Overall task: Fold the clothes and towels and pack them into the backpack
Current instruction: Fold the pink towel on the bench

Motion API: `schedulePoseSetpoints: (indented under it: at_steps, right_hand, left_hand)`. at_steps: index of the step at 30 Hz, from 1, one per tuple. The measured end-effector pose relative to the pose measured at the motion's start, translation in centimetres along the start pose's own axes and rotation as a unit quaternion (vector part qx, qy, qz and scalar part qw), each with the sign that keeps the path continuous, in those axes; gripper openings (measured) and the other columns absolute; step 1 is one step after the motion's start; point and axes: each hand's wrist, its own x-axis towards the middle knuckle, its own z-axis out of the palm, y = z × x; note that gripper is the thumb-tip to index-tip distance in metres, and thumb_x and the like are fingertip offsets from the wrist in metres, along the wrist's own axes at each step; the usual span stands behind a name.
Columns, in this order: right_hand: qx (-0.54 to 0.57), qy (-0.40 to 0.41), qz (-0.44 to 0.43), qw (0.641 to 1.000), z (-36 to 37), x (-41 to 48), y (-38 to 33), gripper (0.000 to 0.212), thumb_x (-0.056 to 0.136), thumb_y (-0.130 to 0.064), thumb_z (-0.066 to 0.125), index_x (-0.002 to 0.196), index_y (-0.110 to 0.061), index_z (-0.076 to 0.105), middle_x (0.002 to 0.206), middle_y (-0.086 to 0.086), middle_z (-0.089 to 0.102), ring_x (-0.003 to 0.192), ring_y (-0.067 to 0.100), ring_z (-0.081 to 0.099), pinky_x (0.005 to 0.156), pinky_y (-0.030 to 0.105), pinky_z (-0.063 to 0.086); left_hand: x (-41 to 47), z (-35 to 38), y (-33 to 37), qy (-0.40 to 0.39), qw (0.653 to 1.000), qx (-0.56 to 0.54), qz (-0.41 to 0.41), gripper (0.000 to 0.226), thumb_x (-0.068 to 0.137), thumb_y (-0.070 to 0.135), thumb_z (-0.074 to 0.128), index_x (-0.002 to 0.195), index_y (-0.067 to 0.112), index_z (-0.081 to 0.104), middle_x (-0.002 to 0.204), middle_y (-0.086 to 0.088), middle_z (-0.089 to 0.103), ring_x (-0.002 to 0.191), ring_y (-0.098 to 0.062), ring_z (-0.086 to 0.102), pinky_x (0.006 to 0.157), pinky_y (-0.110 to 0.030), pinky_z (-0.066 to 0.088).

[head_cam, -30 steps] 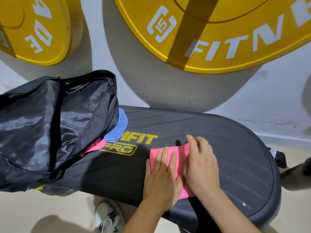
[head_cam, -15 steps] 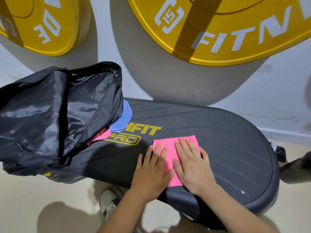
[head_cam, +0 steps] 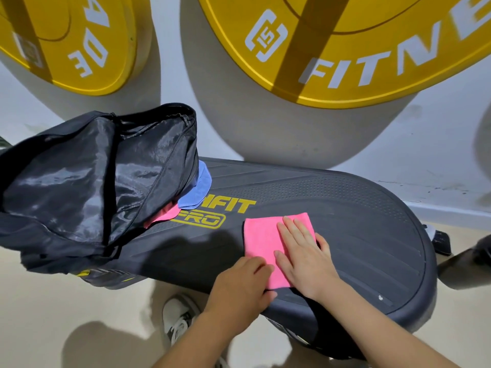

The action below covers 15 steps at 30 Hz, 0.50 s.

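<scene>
Now my right hand (head_cam: 303, 258) lies flat, fingers spread, on the pink towel (head_cam: 263, 240); my left hand (head_cam: 244, 280) has curled and slid to its near edge.

I observe a folded pink towel (head_cam: 261, 241) lying flat on the dark counter (head_cam: 372, 235), with my right hand (head_cam: 305, 257) spread palm-down across its right half and my left hand (head_cam: 240, 286) curled at its near left corner, fingers bent over the counter's front edge. At the counter's left end a black backpack (head_cam: 87, 181) lies on its side with its mouth open toward the towel, and a blue cloth (head_cam: 195, 193) and a second pink cloth (head_cam: 163, 215) stick out from under its flap. Two yellow weight plates (head_cam: 345, 49) lean against the white wall (head_cam: 438, 144) behind, and a sneaker (head_cam: 178, 318) shows on the floor (head_cam: 53, 314) below.
</scene>
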Motion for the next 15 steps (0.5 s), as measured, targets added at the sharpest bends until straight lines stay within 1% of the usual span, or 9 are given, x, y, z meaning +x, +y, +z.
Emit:
schedulePoseSetpoints:
  at_steps: [1, 2, 4, 6, 8, 10, 12, 14, 15]
  right_hand:
    - [0.003, 0.012, -0.005, 1.000, -0.5, -0.5, -0.1, 0.078, 0.082, -0.060, 0.006, 0.149, -0.028, 0.029, 0.159, -0.009, 0.016, 0.147, 0.009, 0.012, 0.113, 0.044, 0.009]
    - [-0.009, 0.037, -0.020, 0.999, -0.8, -1.4, -0.2, 0.070, 0.085, -0.059, 0.014, 0.141, -0.027, 0.042, 0.155, -0.006, 0.031, 0.143, 0.011, 0.026, 0.111, 0.043, 0.012]
    - [-0.056, 0.078, -0.069, 0.993, -0.9, -3.3, -0.2, 0.051, 0.090, -0.054, 0.033, 0.121, -0.025, 0.062, 0.136, -0.002, 0.056, 0.127, 0.015, 0.051, 0.105, 0.039, 0.023]
    - [-0.086, 0.080, -0.113, 0.987, -0.6, -4.7, 0.4, 0.045, 0.085, -0.052, 0.045, 0.113, -0.024, 0.068, 0.128, -0.001, 0.063, 0.117, 0.018, 0.060, 0.099, 0.035, 0.040]
    - [-0.097, 0.078, -0.125, 0.984, -0.9, -5.0, 0.8, 0.046, 0.072, -0.046, 0.066, 0.112, -0.024, 0.069, 0.125, -0.002, 0.065, 0.112, 0.017, 0.064, 0.084, 0.030, 0.054]
    - [-0.092, 0.082, -0.106, 0.987, -1.0, -4.7, 0.7, 0.056, 0.052, -0.030, 0.083, 0.107, -0.025, 0.071, 0.117, -0.005, 0.069, 0.103, 0.015, 0.068, 0.070, 0.027, 0.055]
    - [-0.103, 0.090, -0.087, 0.987, -1.0, -4.2, 0.4, 0.056, 0.042, -0.018, 0.085, 0.096, -0.026, 0.073, 0.103, -0.007, 0.073, 0.090, 0.015, 0.070, 0.059, 0.024, 0.051]
    - [-0.140, 0.060, -0.081, 0.985, -1.8, -4.0, 0.0, 0.045, 0.041, -0.016, 0.084, 0.082, -0.029, 0.072, 0.079, -0.009, 0.071, 0.073, 0.018, 0.066, 0.052, 0.024, 0.042]
    - [-0.159, 0.034, -0.087, 0.983, -2.5, -4.1, -0.4, 0.037, 0.045, -0.019, 0.081, 0.078, -0.030, 0.070, 0.071, -0.009, 0.066, 0.068, 0.018, 0.063, 0.052, 0.026, 0.036]
  left_hand:
    - [0.1, 0.0, -0.1, 0.005, 1.000, 0.016, 0.003, 0.031, 0.069, 0.047, 0.048, 0.086, 0.032, 0.068, 0.083, 0.016, 0.062, 0.073, -0.007, 0.060, 0.045, -0.018, 0.042]
    - [0.3, -0.1, 0.0, 0.005, 1.000, 0.027, 0.001, 0.027, 0.070, 0.043, 0.048, 0.082, 0.030, 0.068, 0.081, 0.015, 0.062, 0.070, -0.007, 0.060, 0.044, -0.018, 0.041]
    - [0.7, -0.1, 0.0, -0.007, 1.000, 0.028, -0.010, 0.026, 0.073, 0.038, 0.045, 0.077, 0.028, 0.069, 0.076, 0.014, 0.064, 0.066, -0.008, 0.061, 0.043, -0.020, 0.042]
    - [1.1, 0.0, 0.2, -0.013, 0.999, 0.018, -0.037, 0.028, 0.074, 0.035, 0.043, 0.075, 0.026, 0.070, 0.074, 0.012, 0.065, 0.064, -0.011, 0.062, 0.044, -0.021, 0.045]
    - [1.4, -0.4, 0.4, -0.019, 0.998, -0.009, -0.066, 0.026, 0.076, 0.032, 0.044, 0.076, 0.023, 0.069, 0.074, 0.008, 0.066, 0.066, -0.016, 0.064, 0.047, -0.026, 0.051]
    - [1.8, -1.3, 0.6, -0.051, 0.993, -0.036, -0.099, 0.022, 0.084, 0.030, 0.045, 0.084, 0.020, 0.065, 0.085, 0.002, 0.067, 0.079, -0.023, 0.063, 0.060, -0.033, 0.052]
    - [2.2, -2.1, 0.6, -0.088, 0.990, -0.033, -0.106, 0.018, 0.091, 0.031, 0.042, 0.087, 0.020, 0.055, 0.096, -0.002, 0.064, 0.091, -0.028, 0.058, 0.070, -0.037, 0.046]
    - [1.8, -2.6, 0.5, -0.107, 0.989, -0.039, -0.090, 0.019, 0.093, 0.032, 0.039, 0.081, 0.019, 0.047, 0.095, -0.004, 0.062, 0.090, -0.030, 0.055, 0.069, -0.037, 0.042]
    - [1.4, -2.9, 0.5, -0.116, 0.989, -0.047, -0.078, 0.020, 0.093, 0.032, 0.039, 0.078, 0.019, 0.043, 0.093, -0.004, 0.061, 0.089, -0.030, 0.054, 0.068, -0.037, 0.040]
